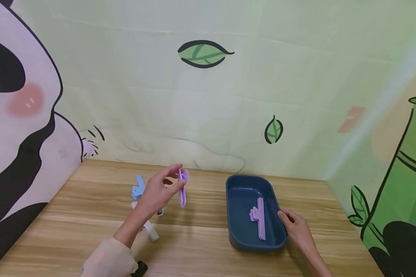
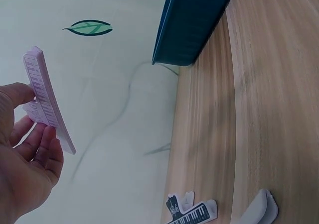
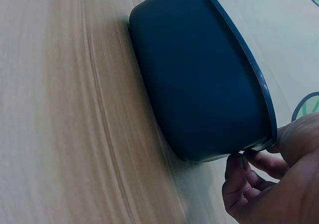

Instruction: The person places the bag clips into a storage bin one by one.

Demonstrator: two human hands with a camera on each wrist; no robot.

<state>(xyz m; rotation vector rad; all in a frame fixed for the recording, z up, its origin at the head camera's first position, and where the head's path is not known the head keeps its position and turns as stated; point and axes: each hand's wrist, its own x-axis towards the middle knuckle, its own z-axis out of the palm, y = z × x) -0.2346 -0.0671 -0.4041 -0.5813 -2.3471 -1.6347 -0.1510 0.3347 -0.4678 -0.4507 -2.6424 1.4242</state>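
Left hand [image 1: 156, 195] pinches purple clip [image 1: 183, 197] by its tab, aloft between bin [image 1: 240, 225] and table's [image 1: 197, 242] left edge; right hand [image 1: 297, 228] pinches bin's right rim. Clip likely light, stiff, slick; hold at tab.

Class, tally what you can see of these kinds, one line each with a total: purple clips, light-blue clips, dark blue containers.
Purple clips: 2
Light-blue clips: 1
Dark blue containers: 1
Total: 4
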